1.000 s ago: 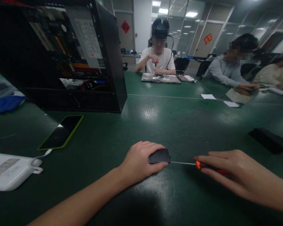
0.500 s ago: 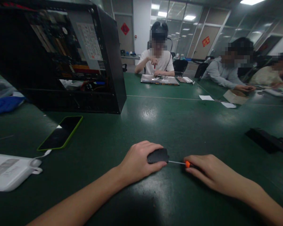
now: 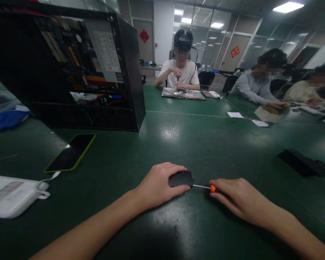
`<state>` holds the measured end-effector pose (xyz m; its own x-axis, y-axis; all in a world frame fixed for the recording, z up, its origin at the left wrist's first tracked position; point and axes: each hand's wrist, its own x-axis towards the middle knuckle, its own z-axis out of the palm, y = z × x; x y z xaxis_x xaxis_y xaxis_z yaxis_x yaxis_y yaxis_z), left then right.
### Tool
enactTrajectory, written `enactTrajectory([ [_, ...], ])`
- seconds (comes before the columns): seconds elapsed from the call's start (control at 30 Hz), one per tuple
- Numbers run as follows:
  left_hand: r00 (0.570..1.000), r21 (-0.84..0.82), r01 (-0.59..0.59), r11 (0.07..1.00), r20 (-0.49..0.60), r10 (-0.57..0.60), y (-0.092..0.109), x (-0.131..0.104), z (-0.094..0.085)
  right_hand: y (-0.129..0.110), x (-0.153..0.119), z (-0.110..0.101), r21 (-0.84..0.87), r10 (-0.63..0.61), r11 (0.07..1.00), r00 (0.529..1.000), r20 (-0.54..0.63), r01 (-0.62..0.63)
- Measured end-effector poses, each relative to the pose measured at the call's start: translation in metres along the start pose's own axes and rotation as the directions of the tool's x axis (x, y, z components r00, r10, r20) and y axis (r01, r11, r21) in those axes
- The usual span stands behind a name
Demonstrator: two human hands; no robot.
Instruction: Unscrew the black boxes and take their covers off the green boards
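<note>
My left hand is wrapped round a small black mouse-shaped object, low at the middle of the green table. From the right, my right hand grips a screwdriver with an orange-tipped handle; most of the handle is hidden in my fingers. The thin metal shaft runs left to the right end of the black object. Whether its tip is inside the object or only against it, I cannot tell.
An open black computer case stands at the back left. A green-edged phone and a white power bank lie at the left, a black item at the right. Across the table, a person works over a flat panel.
The view has shifted slightly. My right hand and the screwdriver are a little closer to the black object, while my left hand keeps its hold.
</note>
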<state>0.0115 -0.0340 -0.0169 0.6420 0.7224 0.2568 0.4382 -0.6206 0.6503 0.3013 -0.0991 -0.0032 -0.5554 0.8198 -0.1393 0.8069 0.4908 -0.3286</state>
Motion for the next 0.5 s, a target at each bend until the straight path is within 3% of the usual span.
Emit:
enactTrajectory([
  [0.5, 1.0, -0.044, 0.026, 0.999, 0.008, -0.025, -0.003, -0.001, -0.004, 0.001, 0.018, 0.0, 0.019, -0.037, 0.999, 0.999, -0.041, 0.037],
])
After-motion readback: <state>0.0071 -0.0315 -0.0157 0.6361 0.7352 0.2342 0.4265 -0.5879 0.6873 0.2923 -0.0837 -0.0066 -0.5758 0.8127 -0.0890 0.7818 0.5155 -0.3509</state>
